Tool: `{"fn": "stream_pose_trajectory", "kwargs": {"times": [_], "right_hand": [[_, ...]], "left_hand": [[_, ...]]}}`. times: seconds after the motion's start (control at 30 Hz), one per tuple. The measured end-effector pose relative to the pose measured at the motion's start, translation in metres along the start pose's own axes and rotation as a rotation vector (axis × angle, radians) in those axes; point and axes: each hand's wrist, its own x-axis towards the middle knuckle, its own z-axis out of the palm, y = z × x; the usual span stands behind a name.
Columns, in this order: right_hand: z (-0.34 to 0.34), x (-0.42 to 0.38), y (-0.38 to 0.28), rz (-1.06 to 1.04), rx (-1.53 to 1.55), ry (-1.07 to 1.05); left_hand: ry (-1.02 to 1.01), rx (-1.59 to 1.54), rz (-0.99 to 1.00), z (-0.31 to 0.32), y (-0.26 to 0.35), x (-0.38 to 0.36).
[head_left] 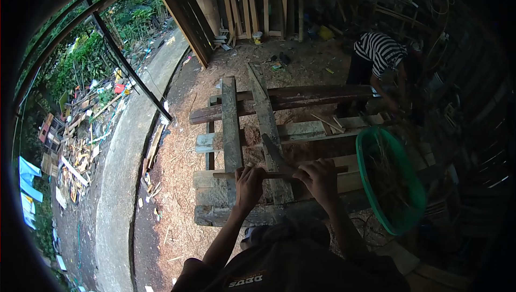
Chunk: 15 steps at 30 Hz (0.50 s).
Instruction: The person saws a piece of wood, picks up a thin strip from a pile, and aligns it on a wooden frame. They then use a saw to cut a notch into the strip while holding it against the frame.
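A thin wooden stick point(277, 175) lies crosswise in front of me, over the planks of a rough timber bench. My left hand point(249, 183) is closed round it near its left end, which pokes out past the fingers. Farther right, my right hand point(318, 178) is closed on the same stick, and a short end shows beyond it. A dark, tapered, blade-like piece point(275, 153) runs from above down to my right fingers; whether they grip it too I cannot tell. Beneath the hands are a weathered plank point(263, 112) and a second upright board point(230, 125).
At right, a green plastic tub point(363, 173) holds dry strips. A co-worker in a striped shirt point(380, 51) bends over the bench's far right end. Wood shavings point(180, 206) cover the ground. Wooden frames point(239, 4) lean at the back; a concrete path point(121, 184) runs left.
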Motion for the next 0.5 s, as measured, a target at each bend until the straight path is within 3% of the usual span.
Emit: {"fn": "stream_pose_trajectory", "kwargs": {"times": [0.33, 0.5], "right_hand": [[0.002, -0.008, 0.015, 0.044, 0.108, -0.023], [0.005, -0.003, 0.018, 0.03, 0.089, 0.053]], "left_hand": [[-0.031, 0.032, -0.115, 0.002, -0.02, -0.017], [0.142, -0.077, -0.178, -0.011, -0.011, -0.005]]}}
